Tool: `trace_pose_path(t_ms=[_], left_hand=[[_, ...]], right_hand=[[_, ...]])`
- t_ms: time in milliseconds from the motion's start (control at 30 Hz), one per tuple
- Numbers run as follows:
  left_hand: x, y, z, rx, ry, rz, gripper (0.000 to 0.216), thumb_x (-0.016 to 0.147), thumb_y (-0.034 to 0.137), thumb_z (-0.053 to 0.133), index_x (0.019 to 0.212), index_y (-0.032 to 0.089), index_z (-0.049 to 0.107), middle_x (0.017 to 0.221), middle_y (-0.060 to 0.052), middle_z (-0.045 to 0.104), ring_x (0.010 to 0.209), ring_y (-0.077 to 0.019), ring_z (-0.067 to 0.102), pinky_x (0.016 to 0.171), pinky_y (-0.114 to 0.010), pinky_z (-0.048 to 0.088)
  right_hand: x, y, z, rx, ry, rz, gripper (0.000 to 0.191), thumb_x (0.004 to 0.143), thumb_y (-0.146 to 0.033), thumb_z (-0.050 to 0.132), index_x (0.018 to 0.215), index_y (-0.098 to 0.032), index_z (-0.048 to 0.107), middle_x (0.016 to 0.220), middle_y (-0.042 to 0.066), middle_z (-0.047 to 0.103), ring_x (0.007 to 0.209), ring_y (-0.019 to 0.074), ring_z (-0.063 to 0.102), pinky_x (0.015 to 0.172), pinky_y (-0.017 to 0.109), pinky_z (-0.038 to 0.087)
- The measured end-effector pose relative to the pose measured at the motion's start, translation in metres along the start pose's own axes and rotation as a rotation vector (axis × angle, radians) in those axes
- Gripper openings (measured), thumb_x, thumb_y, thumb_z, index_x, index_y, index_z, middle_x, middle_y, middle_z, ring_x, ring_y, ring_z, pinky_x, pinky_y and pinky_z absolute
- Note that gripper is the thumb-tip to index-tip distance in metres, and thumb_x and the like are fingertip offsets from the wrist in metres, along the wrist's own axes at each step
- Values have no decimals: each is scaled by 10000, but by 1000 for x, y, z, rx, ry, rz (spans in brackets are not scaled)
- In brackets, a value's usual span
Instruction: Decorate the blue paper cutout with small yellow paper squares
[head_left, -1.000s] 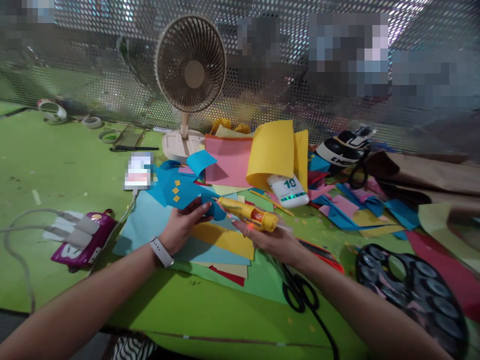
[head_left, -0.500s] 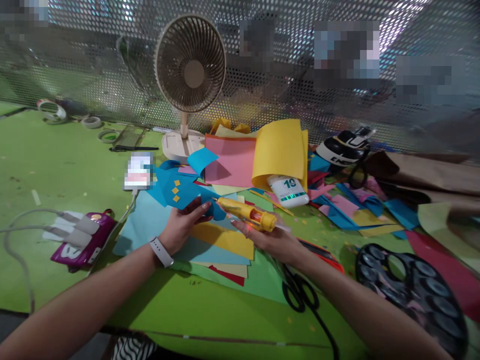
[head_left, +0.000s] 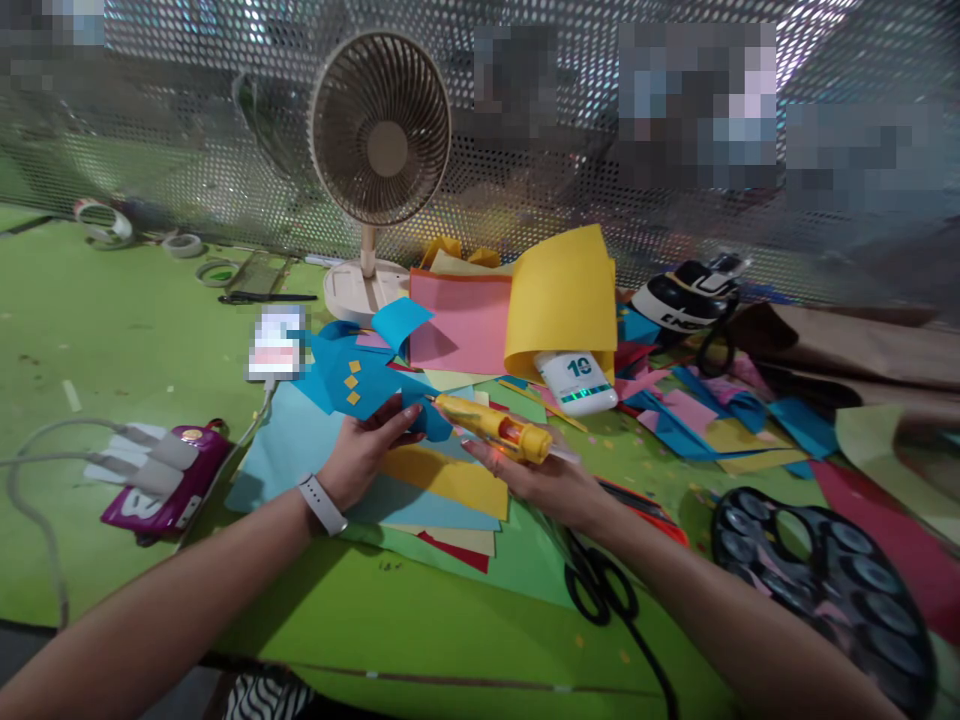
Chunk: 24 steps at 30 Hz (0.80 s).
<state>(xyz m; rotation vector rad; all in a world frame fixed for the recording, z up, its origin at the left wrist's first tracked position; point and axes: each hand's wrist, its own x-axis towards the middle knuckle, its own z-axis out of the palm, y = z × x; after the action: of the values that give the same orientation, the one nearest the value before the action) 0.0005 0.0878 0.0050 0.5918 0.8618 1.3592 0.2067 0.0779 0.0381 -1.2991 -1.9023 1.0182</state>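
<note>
My left hand (head_left: pixel 371 445) pinches the lower edge of a blue paper piece (head_left: pixel 334 370), thumb on top. Three small yellow paper diamonds (head_left: pixel 352 382) sit in a column on that blue paper. In my right hand (head_left: pixel 536 485) is a yellow hot glue gun (head_left: pixel 491 425) with a lit orange-red spot in its body. Its nozzle points left and meets, or nearly meets, the blue paper beside my left fingertips; I cannot tell if they touch. Under both hands lie stacked sheets of light blue paper (head_left: pixel 281 450), yellow and green paper. The glue gun's trigger is hidden.
A beige fan (head_left: pixel 386 150) stands behind, near a perforated metal screen. Black-handled scissors (head_left: pixel 600 590) and a cable lie below my right wrist. A black paint palette (head_left: pixel 821 590) and paper scraps are at right. A purple power bank (head_left: pixel 169 490) with plugged cables lies left.
Hands, glue gun and blue paper keep almost the same place. The curled yellow sheet at the back has lifted slightly at its top.
</note>
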Motion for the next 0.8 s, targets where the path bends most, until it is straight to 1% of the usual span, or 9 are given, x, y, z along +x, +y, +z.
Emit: trace_pose_path(t_ms=[267,500,700,800], left_hand=[[0,-1,0,14,-9,23,318,569,239,890,803,160,688,860,-11,675,746,-150,664,705,-321,591],[0,0,0,26,-9,16,329,563,250,891,811,161,694,899,-18,683,777,-170,674,722,-343,591],[0,-1,0,17,3,10,338,556,242,893,815,155,693,896,-21,685,763,-158,662,692,-313,593],[0,0,0,26,-4,16,338,562,246,890,822,158,694,893,-22,687,767,-162,661,700,-321,593]], right_hand=[[0,0,0,17,-2,-7,328,823,-503,637,970,-215,690,703,24,664,738,198,647,606,281,534],[0,2,-1,-3,3,-8,300,823,-481,644,959,-219,696,700,21,666,712,195,650,589,286,535],[0,4,0,4,5,-16,290,825,-484,646,935,-220,692,701,24,661,775,214,663,651,308,562],[0,4,0,7,3,-21,306,828,-498,639,940,-217,687,703,24,659,782,215,663,663,310,562]])
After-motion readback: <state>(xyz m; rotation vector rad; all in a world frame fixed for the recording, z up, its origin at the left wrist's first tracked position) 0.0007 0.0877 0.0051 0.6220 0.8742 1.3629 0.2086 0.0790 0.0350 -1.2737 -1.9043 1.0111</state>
